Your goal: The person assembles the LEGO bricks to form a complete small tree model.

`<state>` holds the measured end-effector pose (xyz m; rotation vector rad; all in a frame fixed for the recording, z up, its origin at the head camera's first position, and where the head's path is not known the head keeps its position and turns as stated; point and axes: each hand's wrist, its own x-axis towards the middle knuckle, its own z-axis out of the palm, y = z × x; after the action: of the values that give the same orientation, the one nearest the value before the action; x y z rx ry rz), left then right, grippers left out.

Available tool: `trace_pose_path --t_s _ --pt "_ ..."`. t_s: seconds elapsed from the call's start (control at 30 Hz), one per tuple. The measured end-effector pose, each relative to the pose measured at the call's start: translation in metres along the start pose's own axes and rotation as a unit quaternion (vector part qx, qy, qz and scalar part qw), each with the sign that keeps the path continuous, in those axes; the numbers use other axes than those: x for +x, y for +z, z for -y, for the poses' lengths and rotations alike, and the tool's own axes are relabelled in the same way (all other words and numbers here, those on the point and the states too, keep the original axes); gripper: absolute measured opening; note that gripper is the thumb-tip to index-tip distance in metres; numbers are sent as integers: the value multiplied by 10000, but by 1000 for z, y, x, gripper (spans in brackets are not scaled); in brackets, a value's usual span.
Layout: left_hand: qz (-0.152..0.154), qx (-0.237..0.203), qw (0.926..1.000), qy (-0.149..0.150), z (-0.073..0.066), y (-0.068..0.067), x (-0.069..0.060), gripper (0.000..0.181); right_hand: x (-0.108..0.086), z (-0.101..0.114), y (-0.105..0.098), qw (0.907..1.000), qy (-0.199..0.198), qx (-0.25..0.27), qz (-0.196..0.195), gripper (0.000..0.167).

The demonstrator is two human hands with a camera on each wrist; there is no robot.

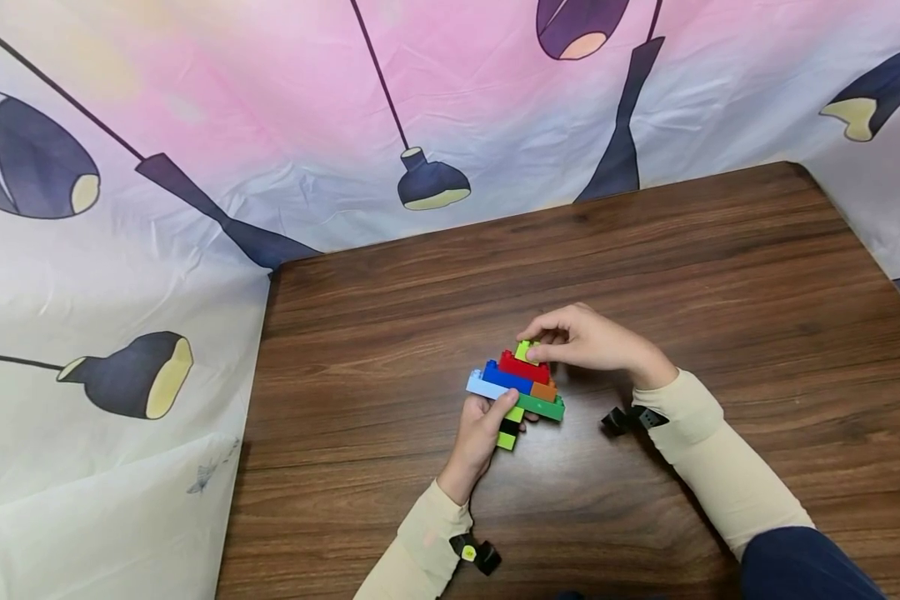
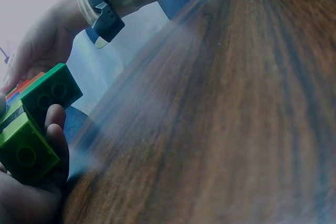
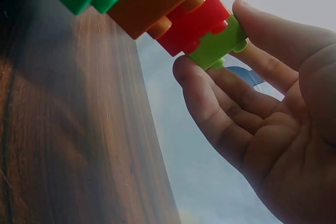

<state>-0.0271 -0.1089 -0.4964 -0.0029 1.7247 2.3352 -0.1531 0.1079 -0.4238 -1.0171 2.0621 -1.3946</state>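
Note:
A tree-shaped stack of toy building bricks is held above the table. Its wide layer joins a light blue brick (image 1: 487, 386) and a green brick (image 1: 542, 406); over them sit a blue brick (image 1: 506, 377), an orange brick (image 1: 543, 391) and a red brick (image 1: 523, 367). Lime and black bricks (image 1: 507, 427) form the stem. My left hand (image 1: 482, 433) grips the stack near the stem, thumb on the front. With thumb and fingertips, my right hand (image 1: 588, 337) pinches the lime top brick (image 3: 219, 43), which touches the red one.
The brown wooden table (image 1: 390, 333) lies under both hands. A printed cloth (image 1: 270, 100) with lamp drawings hangs along its back and left edges. Black wrist cameras are strapped to the left sleeve (image 1: 431, 533) and right sleeve (image 1: 690, 425).

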Motion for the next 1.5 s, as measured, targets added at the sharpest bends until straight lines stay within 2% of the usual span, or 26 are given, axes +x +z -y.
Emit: trace_pose_path --t_s 0.23,0.43,0.9,1.17,1.5 --pt "-15 -20 10000 47 1 -1 0 41 1 -2 1 10000 62 -37 0 24" --pt "-36 -113 9997 208 2 0 0 41 3 -1 3 10000 49 28 -7 22" --pt "-156 -13 9998 146 0 0 -2 44 3 -1 6 9999 -32 163 -37 24" --pt "-164 -78 9995 259 2 1 -1 42 5 -2 8 9998 -47 211 -40 23" --pt "-528 -76 9984 171 1 3 -2 38 5 -4 11 9995 -260 91 -182 27"
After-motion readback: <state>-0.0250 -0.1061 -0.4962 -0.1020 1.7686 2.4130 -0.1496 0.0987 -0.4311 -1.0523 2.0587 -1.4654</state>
